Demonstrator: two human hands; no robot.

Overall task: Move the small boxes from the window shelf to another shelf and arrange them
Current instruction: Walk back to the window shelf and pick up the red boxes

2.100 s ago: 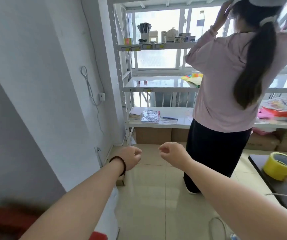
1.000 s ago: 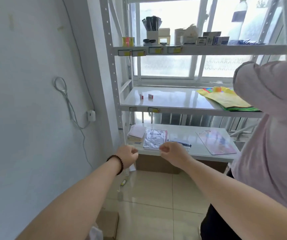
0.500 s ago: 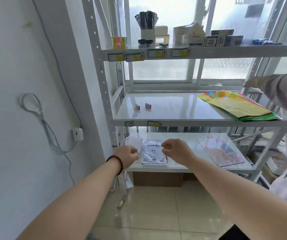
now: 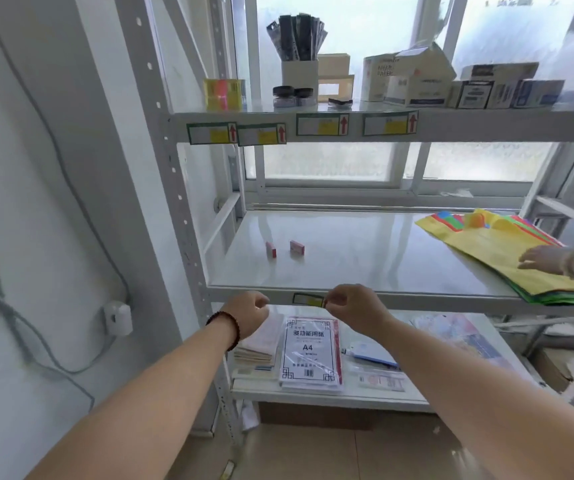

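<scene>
Where shelf edge [image 4: 417,301] runs, curled hands

Lower shelf: pack of A4 paper [image 4: 310,355], upright-facing label, beside a stack of notebooks [image 4: 257,344]. Middle shelf, right end: pile of coloured plastic bags [image 4: 507,258], yellow uppermost, another person's hand [image 4: 543,259] resting on it. Left wall: grey cable [image 4: 18,327] looped to a small white socket [image 4: 118,318].

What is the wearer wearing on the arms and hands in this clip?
Both forearms are bare, with no sleeves in view and no gloves. The left hand has a dark beaded bracelet round its wrist. The right hand shows no jewellery or watch.
</scene>
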